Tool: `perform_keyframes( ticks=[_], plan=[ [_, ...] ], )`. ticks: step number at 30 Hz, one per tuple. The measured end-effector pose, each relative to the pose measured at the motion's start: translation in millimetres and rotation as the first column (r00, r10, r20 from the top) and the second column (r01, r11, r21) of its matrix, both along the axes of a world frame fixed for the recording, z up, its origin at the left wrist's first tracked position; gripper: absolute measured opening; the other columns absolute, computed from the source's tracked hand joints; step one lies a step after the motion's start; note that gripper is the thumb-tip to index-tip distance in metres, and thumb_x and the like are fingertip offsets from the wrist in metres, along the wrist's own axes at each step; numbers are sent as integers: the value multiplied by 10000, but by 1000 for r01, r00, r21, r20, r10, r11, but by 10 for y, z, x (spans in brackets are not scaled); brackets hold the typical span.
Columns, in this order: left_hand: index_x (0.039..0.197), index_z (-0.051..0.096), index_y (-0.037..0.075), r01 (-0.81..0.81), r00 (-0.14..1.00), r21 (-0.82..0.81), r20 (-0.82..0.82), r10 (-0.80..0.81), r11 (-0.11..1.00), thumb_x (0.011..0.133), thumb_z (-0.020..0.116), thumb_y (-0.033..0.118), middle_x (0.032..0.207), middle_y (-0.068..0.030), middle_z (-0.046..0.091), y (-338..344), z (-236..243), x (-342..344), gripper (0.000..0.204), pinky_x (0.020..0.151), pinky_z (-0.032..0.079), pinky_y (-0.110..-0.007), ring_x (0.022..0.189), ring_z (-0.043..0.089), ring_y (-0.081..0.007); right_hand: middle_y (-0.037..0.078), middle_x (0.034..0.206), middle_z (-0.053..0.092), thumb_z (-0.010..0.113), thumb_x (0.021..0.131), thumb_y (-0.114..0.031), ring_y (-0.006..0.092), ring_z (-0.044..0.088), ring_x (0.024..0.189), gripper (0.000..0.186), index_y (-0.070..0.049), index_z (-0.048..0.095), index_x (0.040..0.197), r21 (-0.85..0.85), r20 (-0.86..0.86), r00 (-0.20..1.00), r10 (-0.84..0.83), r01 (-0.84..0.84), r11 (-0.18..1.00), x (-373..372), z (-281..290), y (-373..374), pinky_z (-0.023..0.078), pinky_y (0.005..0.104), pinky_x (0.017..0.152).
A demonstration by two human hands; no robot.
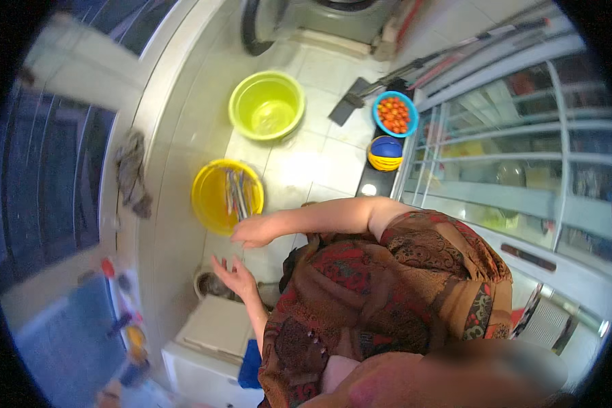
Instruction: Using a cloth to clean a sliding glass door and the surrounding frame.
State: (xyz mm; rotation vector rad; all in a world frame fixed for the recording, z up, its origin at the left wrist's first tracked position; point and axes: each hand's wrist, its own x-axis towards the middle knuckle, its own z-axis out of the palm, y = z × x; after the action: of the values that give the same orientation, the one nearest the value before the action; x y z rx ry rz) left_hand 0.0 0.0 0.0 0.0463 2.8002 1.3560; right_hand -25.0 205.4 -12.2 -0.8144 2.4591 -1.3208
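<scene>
Across the tiled floor [319, 163], seen from above, things lay well apart. Largest: a glass-fronted cabinet [523, 143] along the right side, its shelves dim behind the panes. Next, a lime-green tub [266, 105] stood on the tiles toward the top, holding a little water. Nearer the person sat a yellow basin [214, 197] with metal cutlery [238, 194] lying in it, pieces bunched toward its right half. A white box-like unit [214, 330] stood low in view, beside the person's patterned brown garment [394, 292]. A grey rag [130, 173] hung on the ledge at left. By the cabinet's foot, a blue bowl of small red and orange fruit [395, 113] and, just below it, a blue-and-yellow ball-shaped thing [385, 153].

Hands: right hand [251, 233] reached out at the yellow basin's lower right rim, fingers curled loosely, clamped on nothing visible; contact with the rim could not be told. Left hand [234, 277] hovered below it, palm open, fingers spread, empty. Both hands apart.
</scene>
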Motion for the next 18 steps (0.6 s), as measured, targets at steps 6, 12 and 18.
perform_keyframes(
  ticks=[6, 12, 18],
  plan=[
    [1337, 416, -15, 412, 874, 326, 122, -470, 851, 913, 558, 92, 1301, -166, 501, 1600, -196, -328, 460, 897, 464, -335, 1110, 537, -218, 219, 1009, 630, 588, 821, -210, 385, 590, 981, 362, -36, 590, 1138, 33, 96, 809, -580, 580, 814, 757, -584, 1453, 470, 448, 864],
    [1193, 547, -35, 554, 766, 406, 92, -636, 727, 942, 544, 117, 1071, -131, 653, 2349, 422, -539, 293, 865, 473, -286, 986, 605, -169, 217, 1017, 634, 583, 851, -188, 380, 605, 953, 339, -18, 597, 1144, 111, 140, 503, -853, 848, 518, 1093, -147, 2076, 487, 437, 840],
    [1176, 565, -30, 685, 592, 459, 104, -799, 566, 942, 550, 128, 987, -114, 671, 3077, 252, -601, 283, 811, 495, -286, 895, 631, -155, 165, 963, 658, 558, 874, -157, 221, 674, 695, 320, 4, 593, 1149, 15, 179, 287, -941, 955, 295, 1264, -327, 3241, 533, 339, 666]
  ],
)
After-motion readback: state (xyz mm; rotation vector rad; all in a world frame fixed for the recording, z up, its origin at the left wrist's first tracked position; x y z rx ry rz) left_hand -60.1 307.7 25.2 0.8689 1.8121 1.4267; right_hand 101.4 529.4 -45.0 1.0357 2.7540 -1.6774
